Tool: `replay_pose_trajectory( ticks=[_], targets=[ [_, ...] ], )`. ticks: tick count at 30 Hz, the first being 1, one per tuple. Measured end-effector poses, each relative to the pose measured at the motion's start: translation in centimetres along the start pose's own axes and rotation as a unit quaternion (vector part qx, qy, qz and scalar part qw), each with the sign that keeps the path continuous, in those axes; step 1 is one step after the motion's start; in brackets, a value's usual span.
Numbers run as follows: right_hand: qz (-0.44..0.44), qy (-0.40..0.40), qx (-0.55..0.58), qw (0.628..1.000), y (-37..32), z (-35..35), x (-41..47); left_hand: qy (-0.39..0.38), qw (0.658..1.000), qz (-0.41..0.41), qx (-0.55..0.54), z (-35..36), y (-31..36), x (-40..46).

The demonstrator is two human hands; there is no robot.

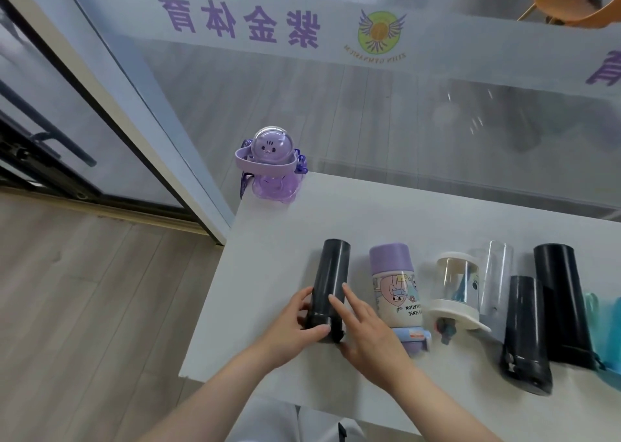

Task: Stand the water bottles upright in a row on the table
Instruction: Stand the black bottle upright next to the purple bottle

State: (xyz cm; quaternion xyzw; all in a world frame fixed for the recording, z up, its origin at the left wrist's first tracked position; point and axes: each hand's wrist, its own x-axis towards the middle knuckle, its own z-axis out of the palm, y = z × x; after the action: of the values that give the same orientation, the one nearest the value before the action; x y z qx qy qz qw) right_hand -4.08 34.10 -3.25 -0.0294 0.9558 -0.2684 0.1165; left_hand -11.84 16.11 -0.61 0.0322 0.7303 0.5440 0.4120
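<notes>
On a white table (275, 233) beside a glass wall (386, 112) with purple lettering, a spread of water bottles seen from above. At the far left corner, standing upright and well apart from the rest, a purple bottle (267, 166) with a clear domed cap and a strap. Nearer the front edge, lying flat, a black bottle (331, 270), cap end toward the camera. Left hand (297, 327) curled round its cap end, thumb across the front, fingers behind the barrel, clearly gripping. Right hand (368, 327) just beside it, fingers spread and half open, forefinger tips touching the barrel, palm resting near the table; whether it truly grips, impossible to tell. Next, lying flat, a cartoon-printed bottle (396, 287) with a lilac base pointing away and a blue lid near the front edge. Then a clear bottle (458, 283) with white rims, a clear tube (497, 273) behind it. Further right, two black bottles, the shorter one (526, 330) nearer the camera, the taller one (561, 303) just behind and touching it. At the right edge, a teal bottle (610, 327), mostly cut off.
</notes>
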Motion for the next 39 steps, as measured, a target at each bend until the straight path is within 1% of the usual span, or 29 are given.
replay_pose_trajectory(
  ticks=[3, 6, 9, 13, 18, 21, 24, 26, 28, 30, 32, 35, 37, 38, 39],
  targets=[
    [-0.014, 0.009, 0.050, 0.999, -0.4, -1.5, -0.6, 0.016, 1.000, -0.009, -0.005, -0.6, 0.6, -0.5],
    [-0.019, 0.020, 0.099, 0.995, -0.9, -2.9, -1.0, 0.016, 1.000, -0.012, 0.004, -1.3, 1.7, -0.9],
    [-0.013, 0.037, 0.118, 0.992, -1.3, -3.7, -1.2, 0.017, 1.000, -0.008, -0.011, -1.6, 3.3, -1.4],
    [-0.002, 0.049, 0.151, 0.987, -2.1, -4.3, -0.9, 0.032, 0.999, -0.029, -0.030, -1.1, 5.7, -1.9],
    [0.003, 0.139, 0.176, 0.975, -2.3, -3.7, 0.6, 0.043, 0.998, -0.035, -0.032, -0.4, 7.6, -1.9],
    [0.028, 0.154, 0.190, 0.969, -2.4, -3.9, 1.5, 0.062, 0.997, -0.036, -0.020, -0.9, 8.6, -1.6],
    [0.033, 0.186, 0.208, 0.960, -2.3, -5.0, 2.6, 0.057, 0.998, -0.033, -0.023, -2.0, 9.2, -1.2],
    [0.039, 0.190, 0.222, 0.956, -2.4, -6.0, 3.3, 0.052, 0.998, -0.024, -0.018, -2.7, 9.0, -0.9],
    [0.040, 0.177, 0.238, 0.954, -2.4, -6.7, 4.1, 0.051, 0.999, -0.015, 0.001, -3.1, 8.4, -0.3],
    [0.043, 0.154, 0.274, 0.948, -2.3, -6.9, 4.9, 0.072, 0.995, -0.011, 0.065, -3.9, 7.2, 0.8],
    [0.054, 0.147, 0.287, 0.945, -2.1, -7.0, 5.7, 0.104, 0.973, -0.015, 0.203, -5.2, 5.6, 2.2],
    [0.076, 0.152, 0.314, 0.934, -2.2, -7.2, 6.8, 0.113, 0.910, -0.048, 0.395, -7.5, 3.1, 3.8],
    [0.087, 0.155, 0.351, 0.919, -2.5, -7.3, 7.4, 0.108, 0.865, -0.084, 0.482, -9.0, 1.8, 4.5],
    [0.089, 0.156, 0.366, 0.913, -2.5, -7.2, 7.7, 0.108, 0.849, -0.100, 0.507, -9.7, 1.4, 4.8],
    [0.090, 0.157, 0.376, 0.909, -2.6, -7.0, 7.9, 0.108, 0.842, -0.113, 0.517, -10.3, 1.0, 5.0]
  ],
)
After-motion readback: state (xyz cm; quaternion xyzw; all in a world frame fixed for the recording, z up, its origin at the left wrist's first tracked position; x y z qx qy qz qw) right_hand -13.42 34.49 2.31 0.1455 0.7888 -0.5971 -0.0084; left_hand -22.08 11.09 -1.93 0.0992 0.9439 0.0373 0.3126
